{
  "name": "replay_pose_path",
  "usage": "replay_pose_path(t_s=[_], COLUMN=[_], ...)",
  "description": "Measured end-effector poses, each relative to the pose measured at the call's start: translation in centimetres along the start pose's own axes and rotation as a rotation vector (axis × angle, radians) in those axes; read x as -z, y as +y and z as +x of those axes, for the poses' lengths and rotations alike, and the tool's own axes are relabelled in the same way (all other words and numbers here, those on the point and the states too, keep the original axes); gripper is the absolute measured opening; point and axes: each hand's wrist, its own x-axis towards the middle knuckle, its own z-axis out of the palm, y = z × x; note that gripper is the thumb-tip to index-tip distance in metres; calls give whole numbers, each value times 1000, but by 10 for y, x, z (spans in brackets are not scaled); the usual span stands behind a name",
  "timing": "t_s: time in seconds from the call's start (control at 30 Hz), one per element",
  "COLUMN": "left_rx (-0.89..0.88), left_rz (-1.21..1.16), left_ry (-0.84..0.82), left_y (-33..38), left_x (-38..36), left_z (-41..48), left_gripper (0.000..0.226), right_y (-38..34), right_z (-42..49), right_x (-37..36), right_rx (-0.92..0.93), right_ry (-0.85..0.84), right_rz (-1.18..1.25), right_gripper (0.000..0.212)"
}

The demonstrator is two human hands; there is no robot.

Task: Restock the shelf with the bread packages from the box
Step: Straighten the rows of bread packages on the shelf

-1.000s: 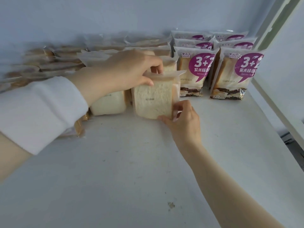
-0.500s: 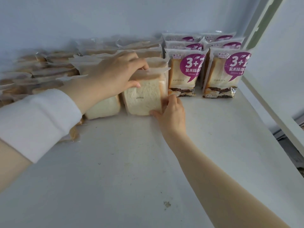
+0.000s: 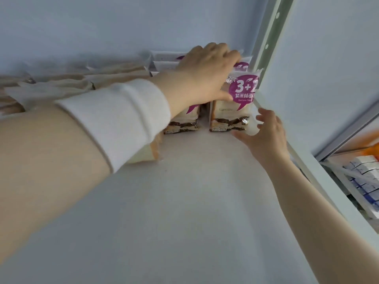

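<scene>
Purple "3+2" label (image 3: 244,91) on bread package (image 3: 227,117) against left hand (image 3: 207,72)

White ribbed sleeve cuff (image 3: 123,119) on left forearm; right arm (image 3: 328,212) bare.

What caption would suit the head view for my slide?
Left hand rests on purple-label bread packages at the right end of the shelf; right hand, open, is beside the front package.

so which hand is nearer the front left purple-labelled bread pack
Left. The left hand lies over the purple-labelled bread pack's top; the right hand is at the neighbouring pack's far corner.
</scene>
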Motion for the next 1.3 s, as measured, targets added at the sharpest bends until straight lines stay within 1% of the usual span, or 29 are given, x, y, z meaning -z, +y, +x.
replay_pose_path(t_s=[0.07,0.13,0.2,0.27,0.43,0.57,0.63,0.73,0.77,0.8,0.9,1.0,1.1,1.2,1.23,1.3], left_rx=[16,29,26,31,37,46,37,43,50,58,67,55,45,49,51,51], left_rz=[26,30,-4,-62,-103,-126,-118,-83,-72,-63,-65,-70,-77,-86,-84,-76], left_ry=[-54,-122,-179,-198,-158,-179,-181,-190,-207,-226,-245,-217,-206,-229,-236,-234], left_y=[0,-5,-11,-16,-27,-30,-28,-27,-28,-29,-31,-34,-36,-35,-35,-33], left_x=[-9,-17,-24,-27,-29,-27,-26,-28,-29,-31,-36,-42,-43,-40,-39,-36], left_z=[25,39,45,45,36,33,35,38,37,37,35,33,30,31,32,33], left_gripper=[88,91,85,77,73,76,78,83,84,86,86,82,84,88,89,91], right_y=[6,7,8,11,11,11,12,12,10,7,2,-1,-4,-4,-2,9], right_z=[18,35,47,55,61,63,68,80,85,89,97,98,99,97,94,87], right_x=[-4,-8,-11,-12,-24,-29,-23,-16,-14,-13,-16,-25,-30,-27,-25,-19], right_rx=[10,64,129,176,262,282,268,180,150,132,152,204,245,279,276,220], right_ry=[-61,-157,-268,-338,-367,-404,-464,-557,-580,-603,-664,-684,-634,-591,-575,-547], right_rz=[32,90,225,298,314,334,400,559,592,618,640,559,517,506,495,447], right_gripper=[94,98,96,91,75,76,85,126,133,136,122,98,93,83,88,116])
